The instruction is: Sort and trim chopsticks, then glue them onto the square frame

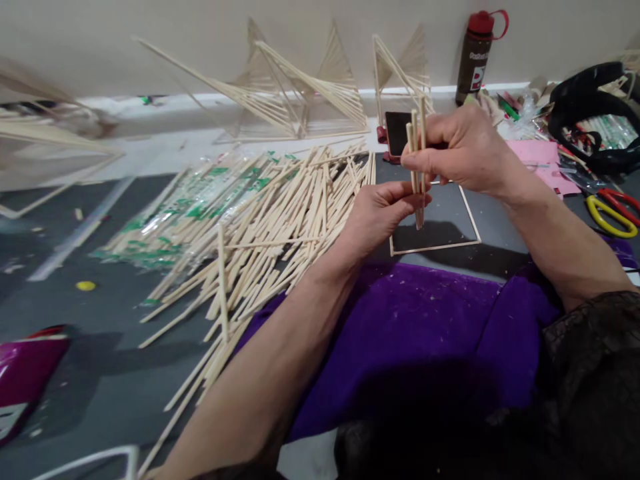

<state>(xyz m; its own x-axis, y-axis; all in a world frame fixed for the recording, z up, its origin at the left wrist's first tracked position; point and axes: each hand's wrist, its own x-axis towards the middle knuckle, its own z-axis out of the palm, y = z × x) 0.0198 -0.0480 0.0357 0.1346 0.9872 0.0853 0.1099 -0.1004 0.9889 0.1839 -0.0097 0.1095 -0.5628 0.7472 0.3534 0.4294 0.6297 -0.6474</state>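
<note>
Several pale wooden chopsticks (415,143) stand upright in a small bundle between my hands. My right hand (457,150) pinches them near the upper part. Lower down, the fingers of my left hand (383,210) close round the same bundle. Under and behind the hands lies a flat square frame (435,250) made of thin sticks, partly covered by my fingers. Left of my left hand spreads a big loose pile of chopsticks (285,220). Beside that pile are chopsticks in clear wrappers (200,200) with green print.
Stick structures (320,87) stand along the wall. A dark bottle (475,60) with a red lid, a phone (399,133), pink paper (537,163) and scissors (613,217) lie or stand to the right. A ruler (80,230) and a purple packet (30,373) are at left. Purple cloth (410,333) covers my lap.
</note>
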